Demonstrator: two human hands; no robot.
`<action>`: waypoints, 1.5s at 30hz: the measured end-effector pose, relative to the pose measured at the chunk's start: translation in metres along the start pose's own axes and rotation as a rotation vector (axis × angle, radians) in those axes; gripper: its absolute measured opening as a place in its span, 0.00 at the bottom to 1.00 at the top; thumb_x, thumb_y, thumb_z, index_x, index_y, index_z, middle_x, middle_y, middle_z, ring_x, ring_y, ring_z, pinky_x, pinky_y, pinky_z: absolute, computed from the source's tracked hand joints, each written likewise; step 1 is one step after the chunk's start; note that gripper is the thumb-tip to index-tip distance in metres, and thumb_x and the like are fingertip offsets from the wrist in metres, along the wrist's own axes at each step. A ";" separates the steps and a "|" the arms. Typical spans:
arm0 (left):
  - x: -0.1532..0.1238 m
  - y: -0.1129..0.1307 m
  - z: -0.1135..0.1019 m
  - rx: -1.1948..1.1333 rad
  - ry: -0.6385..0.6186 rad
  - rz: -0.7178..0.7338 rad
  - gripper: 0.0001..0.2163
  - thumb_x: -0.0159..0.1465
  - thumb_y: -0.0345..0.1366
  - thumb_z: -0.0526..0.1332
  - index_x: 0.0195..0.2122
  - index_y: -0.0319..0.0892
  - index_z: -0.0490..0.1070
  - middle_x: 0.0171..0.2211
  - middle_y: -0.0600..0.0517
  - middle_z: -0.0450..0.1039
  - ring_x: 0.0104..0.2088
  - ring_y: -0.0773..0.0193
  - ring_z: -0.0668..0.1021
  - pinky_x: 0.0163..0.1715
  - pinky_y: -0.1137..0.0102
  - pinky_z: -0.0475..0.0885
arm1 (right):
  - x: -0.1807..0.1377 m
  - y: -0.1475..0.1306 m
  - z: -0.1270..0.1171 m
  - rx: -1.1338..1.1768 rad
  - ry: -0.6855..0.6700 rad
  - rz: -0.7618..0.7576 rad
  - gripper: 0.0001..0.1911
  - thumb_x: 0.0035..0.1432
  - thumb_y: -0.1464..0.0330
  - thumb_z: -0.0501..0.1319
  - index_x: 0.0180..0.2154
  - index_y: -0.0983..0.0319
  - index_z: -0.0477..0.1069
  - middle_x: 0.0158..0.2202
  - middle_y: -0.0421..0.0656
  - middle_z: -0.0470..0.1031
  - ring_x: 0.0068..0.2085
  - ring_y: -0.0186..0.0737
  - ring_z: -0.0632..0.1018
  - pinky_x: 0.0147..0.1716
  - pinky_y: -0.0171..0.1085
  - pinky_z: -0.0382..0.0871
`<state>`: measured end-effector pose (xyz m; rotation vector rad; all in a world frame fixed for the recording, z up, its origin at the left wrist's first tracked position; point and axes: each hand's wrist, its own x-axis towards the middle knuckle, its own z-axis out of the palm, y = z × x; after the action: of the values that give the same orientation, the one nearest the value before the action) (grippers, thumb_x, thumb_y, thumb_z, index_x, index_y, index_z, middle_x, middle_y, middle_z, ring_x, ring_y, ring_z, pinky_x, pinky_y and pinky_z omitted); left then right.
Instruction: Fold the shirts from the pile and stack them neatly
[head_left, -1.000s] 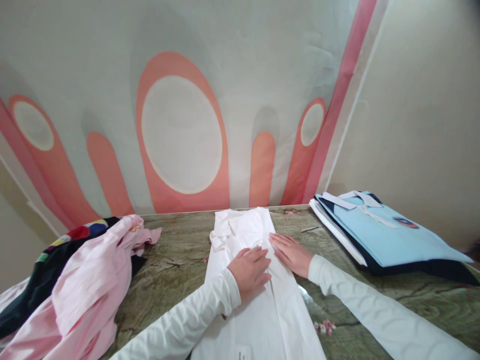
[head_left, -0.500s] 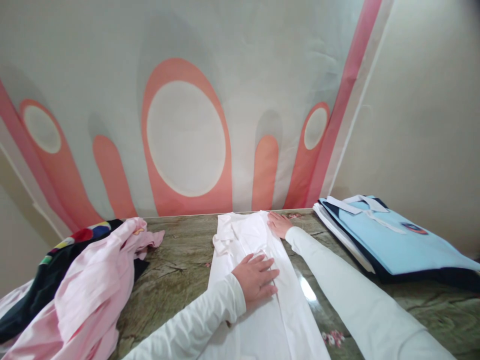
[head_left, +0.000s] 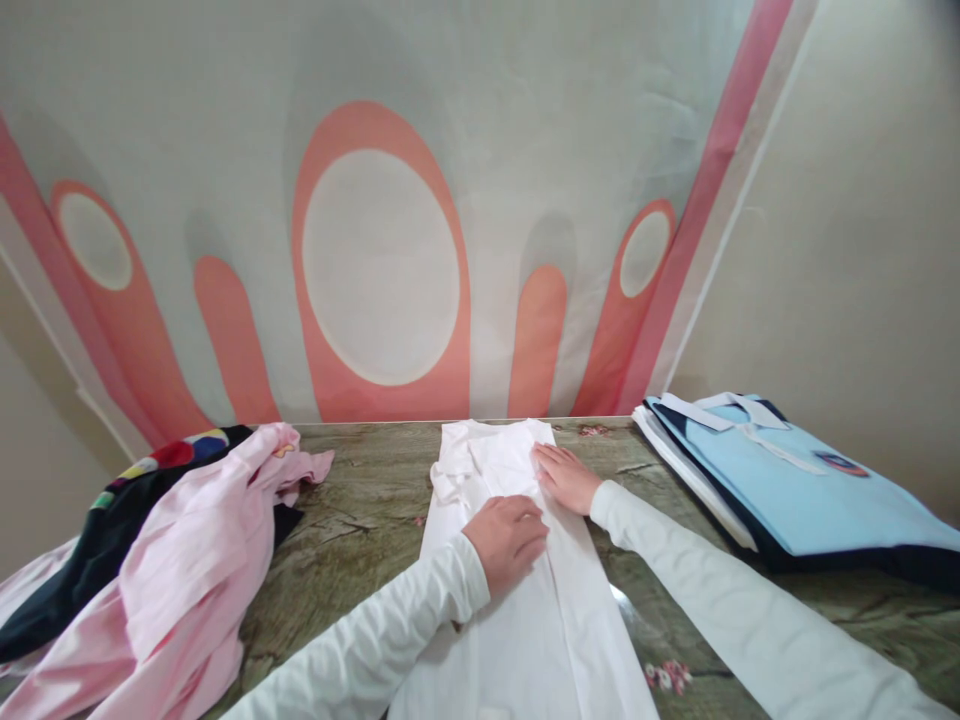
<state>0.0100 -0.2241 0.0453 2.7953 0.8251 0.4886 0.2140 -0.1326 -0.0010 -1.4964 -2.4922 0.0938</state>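
A long white shirt (head_left: 525, 650) lies lengthwise on the table, its sides folded inward and a crumpled sleeve (head_left: 452, 475) near its far left edge. My left hand (head_left: 508, 545) is on the middle of the shirt, fingers bent and drawn together at a fold; its thumb is hidden. Farther away, my right hand (head_left: 568, 480) rests along the shirt's right edge near the top. Its fingers are stretched out and lie flat on the cloth.
On the left is a loose heap with a pink garment (head_left: 195, 570) over a black one (head_left: 105, 550). A folded light blue top (head_left: 810, 500) lies on a stack at the right. Behind the wood-patterned table (head_left: 360, 500) rises a printed wall (head_left: 495, 200).
My left hand's spread fingers have drawn together and bent. My right hand has slid slightly toward me along the shirt's edge. The camera view has shifted a little.
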 end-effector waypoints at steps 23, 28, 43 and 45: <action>-0.012 -0.094 -0.015 0.234 0.264 -0.569 0.23 0.51 0.38 0.61 0.49 0.38 0.64 0.51 0.42 0.62 0.51 0.52 0.65 0.50 0.61 0.61 | -0.043 -0.024 -0.008 0.042 0.047 -0.089 0.30 0.60 0.54 0.43 0.58 0.62 0.52 0.61 0.49 0.49 0.60 0.47 0.51 0.57 0.51 0.42; -0.017 -0.116 -0.011 0.202 0.272 -0.657 0.20 0.52 0.41 0.61 0.44 0.37 0.67 0.43 0.44 0.68 0.45 0.55 0.70 0.46 0.65 0.64 | -0.044 -0.030 -0.017 0.092 0.059 -0.186 0.26 0.60 0.56 0.45 0.57 0.59 0.54 0.60 0.46 0.52 0.60 0.44 0.52 0.57 0.50 0.40; 0.000 -0.139 -0.037 -0.313 0.583 -0.915 0.08 0.51 0.39 0.58 0.22 0.39 0.66 0.20 0.55 0.65 0.26 0.64 0.70 0.30 0.71 0.66 | -0.048 -0.040 -0.030 0.218 -0.019 -0.363 0.28 0.59 0.56 0.48 0.59 0.59 0.51 0.60 0.45 0.52 0.60 0.43 0.53 0.58 0.47 0.44; 0.008 -0.138 -0.039 -0.433 0.611 -0.919 0.09 0.53 0.40 0.55 0.26 0.39 0.66 0.20 0.56 0.64 0.24 0.66 0.70 0.26 0.72 0.66 | -0.048 -0.040 -0.030 0.213 -0.025 -0.357 0.29 0.59 0.55 0.48 0.59 0.59 0.51 0.60 0.46 0.52 0.60 0.43 0.53 0.58 0.47 0.44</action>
<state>-0.0654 -0.1021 0.0471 1.6095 1.7104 1.1481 0.2082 -0.1955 0.0273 -0.9596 -2.6281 0.3049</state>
